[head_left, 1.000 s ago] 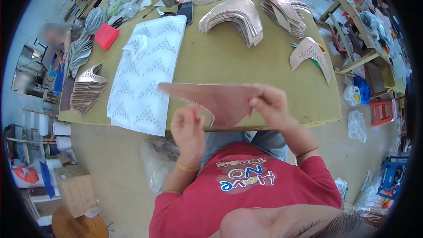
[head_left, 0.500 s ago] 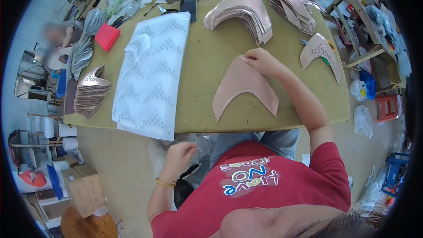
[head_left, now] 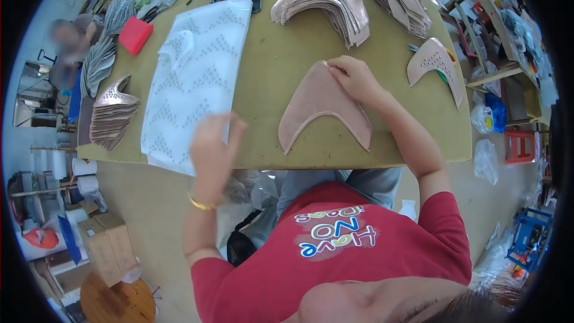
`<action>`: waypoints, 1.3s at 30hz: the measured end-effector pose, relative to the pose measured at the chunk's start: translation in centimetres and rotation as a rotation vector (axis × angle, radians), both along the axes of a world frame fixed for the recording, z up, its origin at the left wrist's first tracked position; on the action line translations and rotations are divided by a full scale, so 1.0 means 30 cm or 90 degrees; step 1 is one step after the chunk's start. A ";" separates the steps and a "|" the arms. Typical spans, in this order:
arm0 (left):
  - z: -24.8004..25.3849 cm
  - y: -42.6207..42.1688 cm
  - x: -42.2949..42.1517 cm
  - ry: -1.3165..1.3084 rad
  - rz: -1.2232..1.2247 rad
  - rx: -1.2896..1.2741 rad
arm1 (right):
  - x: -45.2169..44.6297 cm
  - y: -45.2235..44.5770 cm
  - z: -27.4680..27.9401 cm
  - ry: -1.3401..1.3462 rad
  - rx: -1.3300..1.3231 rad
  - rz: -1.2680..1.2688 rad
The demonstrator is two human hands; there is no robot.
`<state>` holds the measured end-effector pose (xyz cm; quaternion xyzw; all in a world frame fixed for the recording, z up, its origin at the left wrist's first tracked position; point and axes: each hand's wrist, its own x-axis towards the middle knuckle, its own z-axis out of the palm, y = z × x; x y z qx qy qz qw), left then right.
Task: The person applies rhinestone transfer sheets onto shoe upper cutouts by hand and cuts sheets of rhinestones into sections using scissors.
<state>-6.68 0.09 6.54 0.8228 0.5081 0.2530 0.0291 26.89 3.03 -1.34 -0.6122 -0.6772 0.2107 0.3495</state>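
Two things have changed: the rose-tan curved piece (head_left: 323,93), which I held up in the air a second ago, now lies flat at the centre of the worktop (head_left: 257,101), and my left hand (head_left: 210,146) has swung up from below the front edge. It is over the lower right corner of the white studded sheet (head_left: 194,84), left of centre in the frame. It is blurred, its thumb and fingers looking somewhat apart; I cannot tell whether it touches the sheet or has anything in it.

My right hand (head_left: 359,82) has stayed where it was, thumb and fingers pinching the piece's peak, with the two points towards me. As I judge it, that grip steadies the piece and leaves my left hand to work at the sheet beside it.

The thick stack of curved pieces (head_left: 329,0) is at upper centre, and one studded piece (head_left: 429,63) at upper right.
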 end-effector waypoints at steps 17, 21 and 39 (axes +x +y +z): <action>-0.124 0.870 -0.240 0.390 0.041 0.198 | -0.085 -0.041 0.084 -0.012 0.199 0.034; -0.119 0.853 -0.244 0.431 0.019 0.212 | -0.133 -0.046 0.118 0.011 0.234 0.059; 0.005 0.640 -0.072 -0.052 0.110 0.144 | -0.312 0.038 0.257 0.146 0.145 0.129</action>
